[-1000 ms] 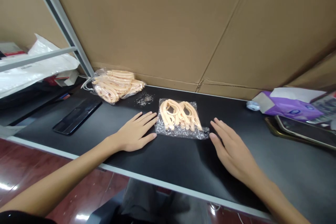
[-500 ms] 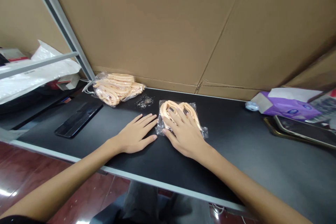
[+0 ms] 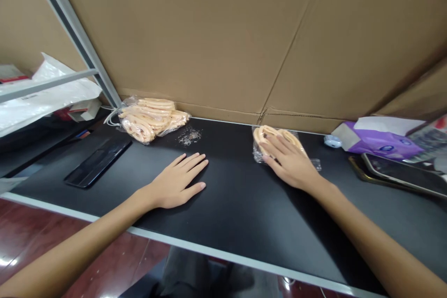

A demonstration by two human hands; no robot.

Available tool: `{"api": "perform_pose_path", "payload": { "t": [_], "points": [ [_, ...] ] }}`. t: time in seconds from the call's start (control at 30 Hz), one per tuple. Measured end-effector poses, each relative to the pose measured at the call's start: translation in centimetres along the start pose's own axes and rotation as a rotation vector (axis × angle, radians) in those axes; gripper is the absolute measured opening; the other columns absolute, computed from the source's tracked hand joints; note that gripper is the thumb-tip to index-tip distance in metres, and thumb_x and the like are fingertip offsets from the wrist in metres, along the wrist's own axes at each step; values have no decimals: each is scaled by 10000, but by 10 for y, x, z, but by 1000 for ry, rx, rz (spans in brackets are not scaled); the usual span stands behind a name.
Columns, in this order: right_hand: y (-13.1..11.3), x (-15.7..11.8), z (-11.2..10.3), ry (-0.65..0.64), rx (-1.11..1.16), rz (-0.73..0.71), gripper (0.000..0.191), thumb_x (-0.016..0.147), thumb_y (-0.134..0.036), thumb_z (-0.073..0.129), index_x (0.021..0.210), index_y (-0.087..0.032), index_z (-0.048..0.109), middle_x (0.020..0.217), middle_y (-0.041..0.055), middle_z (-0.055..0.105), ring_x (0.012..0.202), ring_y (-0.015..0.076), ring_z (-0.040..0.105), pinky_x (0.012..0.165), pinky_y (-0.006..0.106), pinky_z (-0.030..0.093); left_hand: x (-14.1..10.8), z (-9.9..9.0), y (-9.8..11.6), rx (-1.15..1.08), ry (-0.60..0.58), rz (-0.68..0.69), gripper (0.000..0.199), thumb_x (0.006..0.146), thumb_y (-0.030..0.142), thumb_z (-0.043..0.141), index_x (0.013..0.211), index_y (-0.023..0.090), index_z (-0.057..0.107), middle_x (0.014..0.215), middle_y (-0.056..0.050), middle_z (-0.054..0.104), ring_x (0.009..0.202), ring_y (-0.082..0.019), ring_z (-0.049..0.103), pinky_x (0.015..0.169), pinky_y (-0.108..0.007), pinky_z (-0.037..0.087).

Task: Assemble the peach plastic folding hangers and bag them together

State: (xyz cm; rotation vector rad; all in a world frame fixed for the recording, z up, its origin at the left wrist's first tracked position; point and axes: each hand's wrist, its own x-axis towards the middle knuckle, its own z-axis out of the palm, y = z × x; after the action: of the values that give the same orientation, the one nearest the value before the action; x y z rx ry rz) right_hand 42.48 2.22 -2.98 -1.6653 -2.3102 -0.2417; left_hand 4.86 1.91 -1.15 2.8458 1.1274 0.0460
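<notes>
My right hand (image 3: 291,164) lies with its fingers stretched over a clear plastic packet (image 3: 264,134) at the right of centre. Inside the packet are pale orange, loop-shaped pieces, partly covered by the fingers. My left hand (image 3: 179,181) rests flat on the black tabletop (image 3: 230,205), fingers spread and holding nothing. Beyond it, at the back left, a pile of similar clear packets (image 3: 150,118) with pale orange pieces leans near the cardboard wall. Small whitish crumbs (image 3: 190,136) lie between that pile and my left hand.
A dark phone (image 3: 98,163) lies at the left. A purple tissue pack (image 3: 387,142), a small light-blue object (image 3: 333,141) and another phone (image 3: 405,172) are at the right. Brown cardboard (image 3: 216,32) closes off the back; a grey metal post (image 3: 75,28) stands at the left.
My right hand has slid the packet to the right and slightly back, away from my left hand. My left hand stays in nearly the same place.
</notes>
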Motion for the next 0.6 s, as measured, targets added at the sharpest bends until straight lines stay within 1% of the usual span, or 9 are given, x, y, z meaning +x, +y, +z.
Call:
{"api": "perform_pose_path", "payload": {
  "t": [0.07,0.13,0.2,0.27,0.4,0.53,0.6],
  "points": [
    [27,-5,0,23,-13,-19,522,1035,-471,315,1475,-267,508,1612,37,403,1522,278,288,1233,562,241,0,0,0,-2,5,5,649,1042,579,266,1581,220,306,1658,-60,261,1547,-255,225,1270,-474,173],
    [50,-7,0,41,-25,-36,537,1035,-470,300,1458,-233,531,1600,56,421,1521,274,294,1249,549,201,0,-1,0,1,2,4,650,1042,578,269,1581,216,308,1658,-61,263,1546,-258,228,1270,-475,175],
    [66,-8,1,53,-39,-29,558,1034,-476,286,1446,-202,545,1591,76,432,1515,271,307,1255,540,185,0,-1,0,4,6,4,648,1041,577,272,1582,221,308,1656,-60,268,1544,-260,234,1271,-475,176],
    [78,-8,3,61,-52,-14,567,1032,-483,279,1444,-198,546,1582,81,445,1509,264,323,1255,533,186,0,-1,0,5,15,4,639,1041,576,278,1584,240,302,1654,-54,275,1541,-260,243,1269,-472,180],
    [86,-8,7,76,-52,-13,583,1027,-480,274,1455,-182,534,1563,91,470,1506,259,330,1252,534,192,0,0,-1,6,22,10,636,1039,575,288,1589,256,286,1654,-49,278,1540,-257,250,1268,-463,183],
    [84,-8,8,90,-48,-12,618,1028,-482,244,1431,-132,556,1553,117,477,1500,270,341,1253,528,202,-1,-1,0,7,1,3,646,1042,575,277,1587,228,293,1659,-57,260,1544,-257,235,1270,-467,171],
    [83,-8,7,87,-52,-12,624,1029,-485,237,1428,-130,559,1556,118,474,1501,268,338,1255,521,197,-1,-1,0,6,-7,-5,650,1041,578,276,1585,224,297,1659,-58,261,1544,-257,237,1270,-466,169]
  ]
}}
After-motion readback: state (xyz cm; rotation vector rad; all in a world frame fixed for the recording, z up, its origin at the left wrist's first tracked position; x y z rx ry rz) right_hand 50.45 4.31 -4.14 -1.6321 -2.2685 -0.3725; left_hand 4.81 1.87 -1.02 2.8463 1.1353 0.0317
